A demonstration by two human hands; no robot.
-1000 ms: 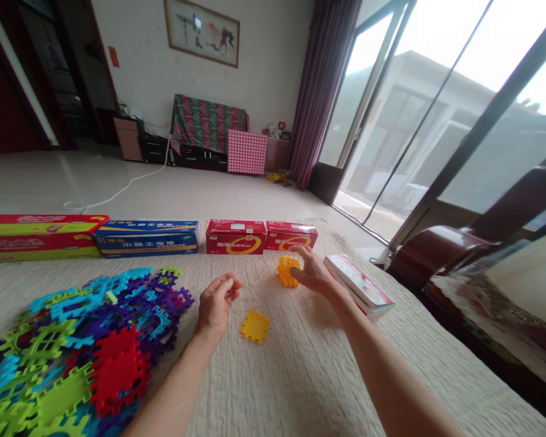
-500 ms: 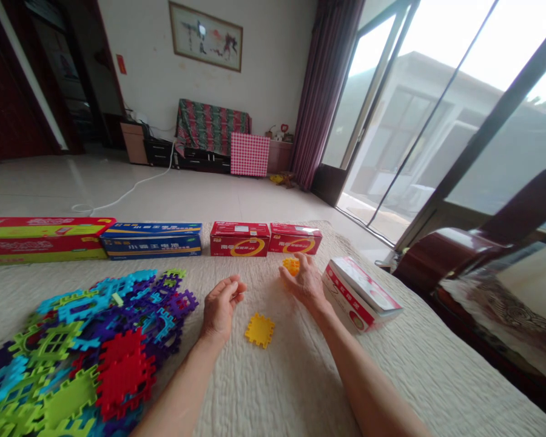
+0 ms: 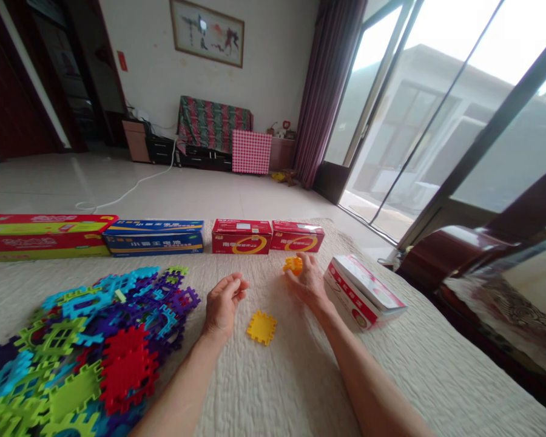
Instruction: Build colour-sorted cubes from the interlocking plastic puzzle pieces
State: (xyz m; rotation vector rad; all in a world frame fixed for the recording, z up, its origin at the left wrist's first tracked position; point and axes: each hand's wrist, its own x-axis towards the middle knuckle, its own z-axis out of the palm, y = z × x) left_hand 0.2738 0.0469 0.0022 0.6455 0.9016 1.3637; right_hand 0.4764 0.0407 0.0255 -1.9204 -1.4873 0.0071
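My left hand [image 3: 224, 301] is held above the cloth with its fingers curled and the thumb against them; nothing shows in it. A flat yellow square piece [image 3: 261, 328] with toothed edges lies to its right, untouched. Farther forward, my right hand [image 3: 306, 280] has its thumb and fingers around a small orange-yellow toothed piece [image 3: 292, 265], partly covered by the fingers. A big heap of interlocking plastic pieces in purple, blue, green and red [image 3: 127, 364] spreads left of my left hand.
Along the far edge of the cloth [image 3: 291, 388] stand a red-green box [image 3: 45, 240], a blue box [image 3: 157, 241] and two red boxes [image 3: 241, 238] [image 3: 298, 238]. A white-red box [image 3: 364, 294] sits right of my right hand. A dark wooden armrest [image 3: 450, 255] is at the right.
The orange-yellow piece looks slightly turned at my right fingertips, and my right thumb has come a little closer to the fingers. My left hand keeps its curled pose. The view has shifted slightly.
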